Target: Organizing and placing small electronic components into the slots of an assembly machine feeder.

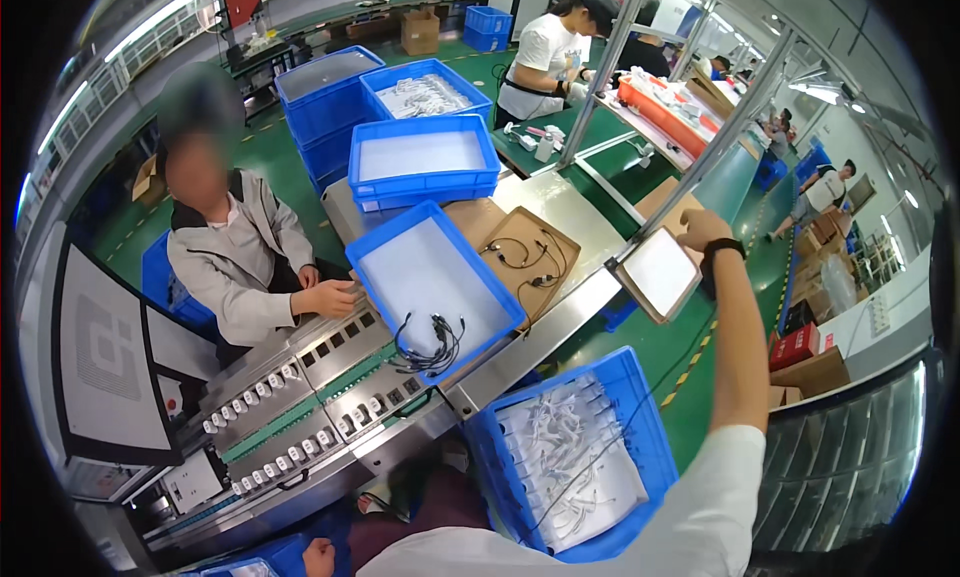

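My right arm reaches out to the far right, a dark band round its wrist. My right hand (704, 233) is at the upper corner of a flat white panel in a light frame (660, 274), fixed beside the metal post. Its fingers are bent in and look closed on the panel's edge. Low in the view, by my lap, my left hand (320, 557) shows only in part; its fingers are mostly hidden. Between my arm and the machine stands a blue crate (655, 457) with bundled white cables (565, 457).
A metal machine bench (370, 457) carries rows of small white blocks (285, 462). On it lie a blue tray (425, 267) with black cables (432, 347) and cardboard (545, 287) with more cables. Across it sits a co-worker (235, 257). Blue crates (425, 187) are stacked behind.
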The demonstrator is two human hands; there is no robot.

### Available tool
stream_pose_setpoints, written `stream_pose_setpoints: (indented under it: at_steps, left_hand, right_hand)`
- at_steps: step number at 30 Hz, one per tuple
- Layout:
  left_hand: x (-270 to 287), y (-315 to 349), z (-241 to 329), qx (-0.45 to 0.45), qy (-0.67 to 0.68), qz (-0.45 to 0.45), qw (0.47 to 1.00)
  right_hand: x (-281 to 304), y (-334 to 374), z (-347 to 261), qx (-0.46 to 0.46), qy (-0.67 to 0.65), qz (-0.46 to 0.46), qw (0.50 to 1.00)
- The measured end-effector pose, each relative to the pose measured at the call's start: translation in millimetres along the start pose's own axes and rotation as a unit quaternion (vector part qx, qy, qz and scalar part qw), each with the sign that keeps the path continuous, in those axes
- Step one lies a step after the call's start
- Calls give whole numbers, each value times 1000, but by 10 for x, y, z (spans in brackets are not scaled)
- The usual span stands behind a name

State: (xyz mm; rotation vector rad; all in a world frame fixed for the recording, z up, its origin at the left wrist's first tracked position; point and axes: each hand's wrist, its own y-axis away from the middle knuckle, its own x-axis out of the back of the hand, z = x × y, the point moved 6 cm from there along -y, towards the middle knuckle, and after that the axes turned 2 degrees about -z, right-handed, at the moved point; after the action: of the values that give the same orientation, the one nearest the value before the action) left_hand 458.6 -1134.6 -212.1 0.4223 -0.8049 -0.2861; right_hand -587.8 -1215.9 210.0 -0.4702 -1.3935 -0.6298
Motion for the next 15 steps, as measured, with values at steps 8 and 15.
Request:
stream_pose_setpoints:
  at_steps: [8,15]
  left_hand:
    - [-83,528,974,45,-97,2,994]
    - [-124,847,967,83,-157,2,984]
  right_hand:
    - [-2768,-1463,-1299,59,-139,-63,987]
    - [-3930,-1592,-1734,-73,-186,27,979]
